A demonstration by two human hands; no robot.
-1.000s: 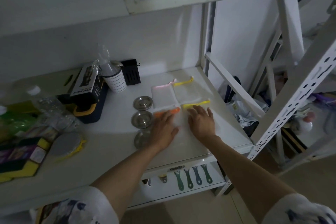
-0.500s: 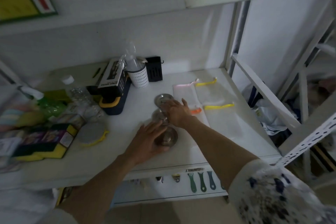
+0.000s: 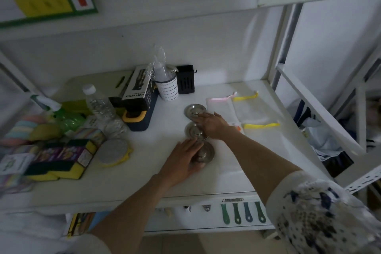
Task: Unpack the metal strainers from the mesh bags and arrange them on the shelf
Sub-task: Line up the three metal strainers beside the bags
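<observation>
Three round metal strainers lie in a column on the white shelf [image 3: 237, 173]. The far strainer [image 3: 193, 111] is uncovered. My right hand [image 3: 214, 125] reaches over the middle strainer [image 3: 193, 131], fingers on it and touching the far one's rim. My left hand [image 3: 182, 161] rests flat on the near strainer [image 3: 206, 151], covering its left half. Flat white mesh bags [image 3: 221, 109] with pink, yellow and orange drawstrings lie just right of the strainers; a yellow drawstring [image 3: 261, 125] shows clearly.
At the back stand a spray bottle box [image 3: 137, 88], a dotted white cup [image 3: 167, 88] and a black holder [image 3: 186, 82]. A water bottle [image 3: 99, 103], sponges [image 3: 61, 159] and a round scrubber [image 3: 113, 150] crowd the left. Shelf posts rise on the right.
Both hands left the mesh bags and moved left onto the strainers. Over the last half second they have barely shifted. The camera has turned left.
</observation>
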